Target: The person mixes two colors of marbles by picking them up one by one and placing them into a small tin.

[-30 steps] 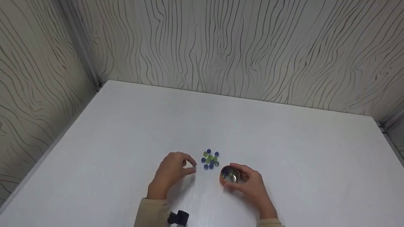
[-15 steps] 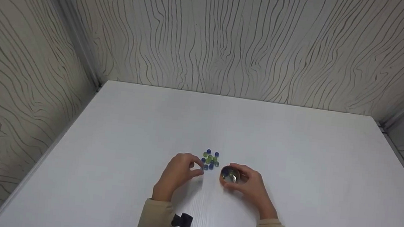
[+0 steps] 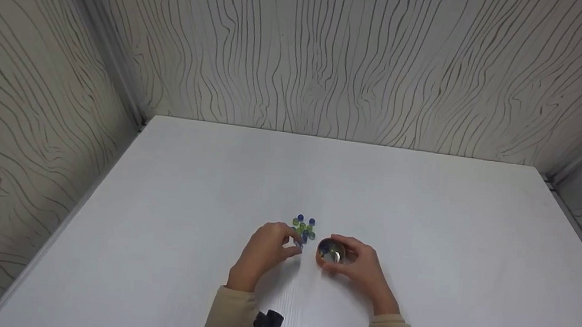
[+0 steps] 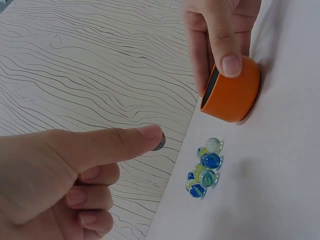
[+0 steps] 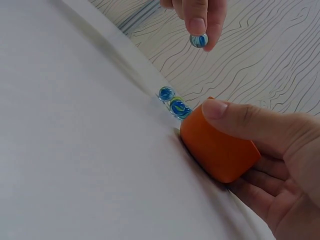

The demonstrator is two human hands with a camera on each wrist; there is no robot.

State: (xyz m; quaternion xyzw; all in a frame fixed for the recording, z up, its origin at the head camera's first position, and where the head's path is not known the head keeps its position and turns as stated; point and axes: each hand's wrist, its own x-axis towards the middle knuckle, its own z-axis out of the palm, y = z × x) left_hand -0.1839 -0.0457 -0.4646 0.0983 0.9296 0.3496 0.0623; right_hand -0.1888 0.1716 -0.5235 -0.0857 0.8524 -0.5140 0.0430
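My left hand (image 3: pixel 265 249) pinches a clear glass marble (image 5: pixel 199 40) with a blue swirl between thumb and fingertips. It is held above the white table, a little left of a small orange cup (image 4: pixel 235 95). Around the cup's side curl the thumb and fingers of my right hand (image 3: pixel 365 269); the cup stands on the table with its mouth up. Inside it, in the head view, blue and greenish marbles show beside a shiny patch. Several loose marbles (image 4: pixel 210 160), blue, yellow-green and clear, lie clustered beyond my left fingertips, some partly hidden by that hand.
The white table (image 3: pixel 450 227) reaches back to a wood-grain patterned wall (image 3: pixel 323 54), with a similar panel (image 3: pixel 33 122) along the left. Black wrist-camera mounts (image 3: pixel 269 321) stick out inward from both beige sleeves (image 3: pixel 230 318).
My left hand has moved right with the pinched marble, closer to the cup, and now overlaps the near-left marbles of the cluster. My right hand and the cup have stayed in place.
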